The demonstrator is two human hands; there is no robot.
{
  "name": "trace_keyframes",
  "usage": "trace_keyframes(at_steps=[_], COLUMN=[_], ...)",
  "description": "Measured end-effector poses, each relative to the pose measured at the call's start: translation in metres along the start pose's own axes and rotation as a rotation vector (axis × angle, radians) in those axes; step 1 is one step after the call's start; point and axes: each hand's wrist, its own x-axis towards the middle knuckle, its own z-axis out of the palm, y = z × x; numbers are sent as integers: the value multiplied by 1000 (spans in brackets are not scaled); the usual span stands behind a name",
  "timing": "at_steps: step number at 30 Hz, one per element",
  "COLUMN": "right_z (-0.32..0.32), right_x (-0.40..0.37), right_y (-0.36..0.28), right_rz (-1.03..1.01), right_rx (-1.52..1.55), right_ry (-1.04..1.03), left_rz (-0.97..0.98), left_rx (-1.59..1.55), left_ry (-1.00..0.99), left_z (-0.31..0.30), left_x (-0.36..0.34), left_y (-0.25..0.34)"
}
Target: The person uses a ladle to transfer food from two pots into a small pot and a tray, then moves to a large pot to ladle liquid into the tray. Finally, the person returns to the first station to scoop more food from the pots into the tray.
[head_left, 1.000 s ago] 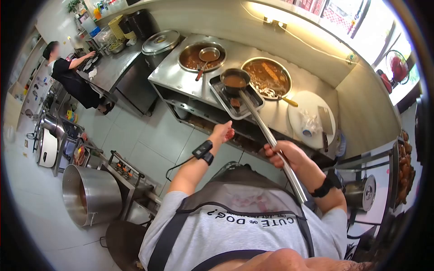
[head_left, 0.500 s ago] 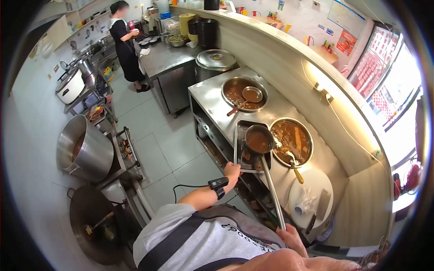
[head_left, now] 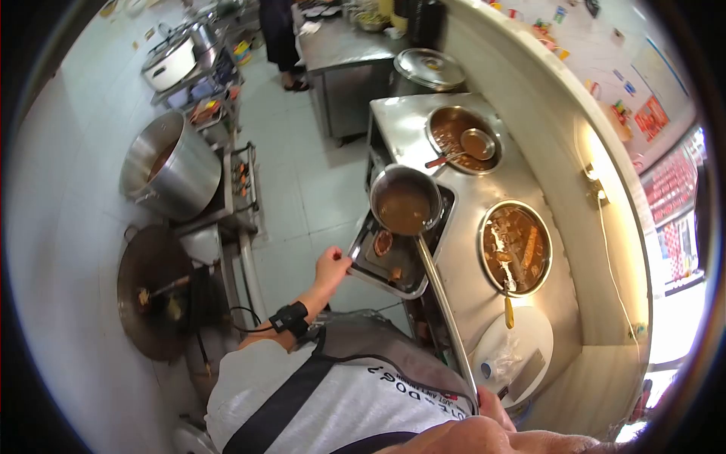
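Note:
My left hand (head_left: 333,268) pinches the near left corner of a dark metal tray (head_left: 412,284). Two brown pieces of food (head_left: 383,243) lie in the tray. My right hand (head_left: 494,409) is wrapped round the end of a long metal handle belonging to a large ladle (head_left: 404,208). Brown liquid fills part of the ladle's bowl, which is over the far part of the tray and hides some of it. Right of the tray is a round pot of brown stew (head_left: 516,250), with a yellow-handled utensil (head_left: 509,306) resting in it.
Behind, another pot (head_left: 454,125) holds brown broth and a ladle. A cleaver (head_left: 527,374) and plastic bag lie on a white board (head_left: 484,344). To the left are a tall stockpot (head_left: 181,170) and a wok (head_left: 155,295). A person (head_left: 280,38) stands at the back.
The tray and ladle have moved left, partly off the counter's edge, with both hands still holding them. The ladle bowl has shifted toward the tray's far left side. My view has turned downward.

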Motion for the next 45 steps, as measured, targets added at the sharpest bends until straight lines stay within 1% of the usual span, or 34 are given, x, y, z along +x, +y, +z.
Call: trace_keyframes(at_steps=[4, 6, 8, 11, 12, 13, 15, 17, 19, 20, 21, 23, 26, 27, 29, 31, 33, 35, 37, 39, 43, 45], right_z=[-6, -1, 9, 39, 45, 57, 84, 121, 148, 165, 174, 204, 251, 280, 305, 332, 359, 389, 420, 453, 519, 557], right_x=[38, 62, 85, 116, 138, 147, 159, 166, 183, 185, 198, 219, 242, 260, 295, 334, 376, 415, 456, 495, 558, 595], right_y=[-41, -70, -104, -160, -158, -178, -233, -291, -332, -360, -373, -407, -473, -511, -543, -576, -609, -645, -681, -711, -748, -757], right_rz=[-48, -79, -104, -220, -248, -260, -164, -13, -2, 90, 11, 5, -19, -56, -117, -138, -155, -166, -168, -171, -126, -36], right_rx=[-165, -238, -300, -370, -309, -330, -412, -331, -327, -258, -258, -148, -234, -219, -243, -271, -306, -340, -359, -364, -363, -321], right_ry=[-131, -192, -248, -310, -377, -398, -428, -441, -520, -547, -622, -658, -694, -721, -791, -848, -913, -999, -1070, -1135, -1185, -1224], left_rz=[-33, 7, 16, 27, 24, 31, 60, 74, 98, 114, 125, 170, 194, 217, 220, 196, 202, 136, 132, 62, 6, -8], left_rx=[-77, -97, -139, -197, -214, -227, -264, -283, -298, -330, -358, -406, -480, -543, -467, -514, -516, -541, -513, -561, -567, -621], left_ry=[93, 131, 205, 286, 304, 333, 398, 436, 477, 501, 521, 537, 614, 692, 806, 851, 919, 1022, 1088, 1165, 1295, 1335], left_z=[-46, -72, -98, -146, -163, -180, -219, -257, -292, -308, -323, -354, -396, -417, -438, -466, -484, -497, -511, -521, -520, -522], left_x=[5, 17, 33, 53, 58, 67, 84, 100, 112, 120, 125, 142, 165, 178, 193, 216, 230, 241, 255, 269, 278, 283], left_y=[20, 25, 29, 43, 47, 50, 53, 62, 74, 81, 89, 100, 115, 129, 140, 137, 141, 146, 136, 125, 129, 122])
